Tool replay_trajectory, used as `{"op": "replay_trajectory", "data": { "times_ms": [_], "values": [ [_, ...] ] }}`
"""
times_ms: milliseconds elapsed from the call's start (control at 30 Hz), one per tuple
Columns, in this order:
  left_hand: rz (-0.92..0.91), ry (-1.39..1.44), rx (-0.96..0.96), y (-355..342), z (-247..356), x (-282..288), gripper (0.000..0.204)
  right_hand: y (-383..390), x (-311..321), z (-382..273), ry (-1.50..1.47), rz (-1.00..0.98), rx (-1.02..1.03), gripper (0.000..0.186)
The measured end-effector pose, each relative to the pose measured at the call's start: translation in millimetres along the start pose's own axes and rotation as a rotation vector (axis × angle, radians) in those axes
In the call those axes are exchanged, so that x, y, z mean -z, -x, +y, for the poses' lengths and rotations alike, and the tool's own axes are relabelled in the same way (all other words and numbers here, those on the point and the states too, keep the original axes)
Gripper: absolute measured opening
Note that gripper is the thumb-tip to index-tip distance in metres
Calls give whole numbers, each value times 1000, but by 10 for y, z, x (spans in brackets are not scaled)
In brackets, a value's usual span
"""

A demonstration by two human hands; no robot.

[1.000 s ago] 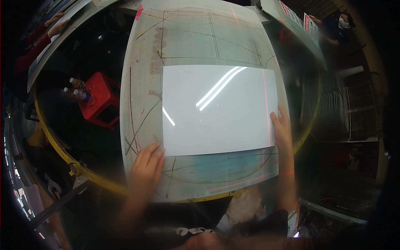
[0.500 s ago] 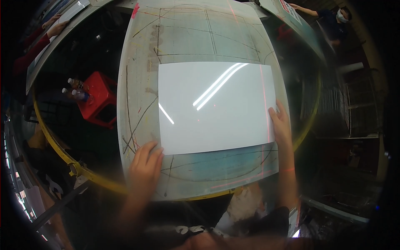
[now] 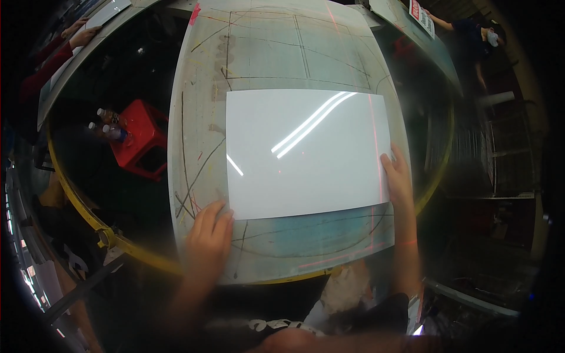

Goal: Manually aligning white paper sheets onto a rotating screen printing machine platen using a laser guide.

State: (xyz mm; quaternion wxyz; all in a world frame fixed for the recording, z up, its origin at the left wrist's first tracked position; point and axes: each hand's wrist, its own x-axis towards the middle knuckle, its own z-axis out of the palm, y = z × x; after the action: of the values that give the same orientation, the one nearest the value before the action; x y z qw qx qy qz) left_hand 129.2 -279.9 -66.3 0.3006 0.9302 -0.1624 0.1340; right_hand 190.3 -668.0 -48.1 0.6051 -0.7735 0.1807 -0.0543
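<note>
A glossy white rectangular sheet (image 3: 318, 176) lies on a worn, pale board (image 3: 197, 135) covered in dark drawn lines. Bright lamp reflections cross the sheet, and a red light line runs down near its right edge. My right hand (image 3: 398, 179) grips that edge, thumb on top, the other fingers partly hidden along the side. At the sheet's near left corner, my left hand (image 3: 207, 238) rests on the board with its fingers stretched forward. Its fingertips touch the corner or lie right beside it; which, I cannot tell.
A red stool (image 3: 138, 138) with several bottles (image 3: 112, 126) stands left of the board. A yellow curved rail (image 3: 76, 203) passes around and below it. Another person's hands (image 3: 82, 35) are at a panel far left; a masked person (image 3: 471, 38) holds a printed sign (image 3: 421, 19) far right.
The whole view has shifted slightly, while my hands and the white sheet keep nearly the same place on the board. At far right, the other person has moved and the printed sign shows more.
</note>
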Motion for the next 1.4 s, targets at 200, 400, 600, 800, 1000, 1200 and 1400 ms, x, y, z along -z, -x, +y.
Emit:
{"op": "replay_trajectory", "data": {
  "times_ms": [200,400,600,800,1000,1200,1400],
  "values": [
    [-12,-8,-10,-13,-10,-15,13,10,0,6,28,11,-8,50],
    [-19,-23,-7,-13,-8,3,11,19,0,1,50,1,59,49],
    [-23,-36,-10,-27,2,2,13,9,5,26,52,2,25,49],
    [-25,-45,-1,-6,-9,-32,14,30,-65,28,52,1,79,42],
    [-42,-46,13,-28,14,-31,14,-16,-17,98,233,113,220,43],
    [-58,-54,7,-40,28,-26,14,-38,-30,100,571,220,350,40],
    [-56,-75,6,-18,26,22,14,-46,-72,103,553,192,330,41]
  ]
}}
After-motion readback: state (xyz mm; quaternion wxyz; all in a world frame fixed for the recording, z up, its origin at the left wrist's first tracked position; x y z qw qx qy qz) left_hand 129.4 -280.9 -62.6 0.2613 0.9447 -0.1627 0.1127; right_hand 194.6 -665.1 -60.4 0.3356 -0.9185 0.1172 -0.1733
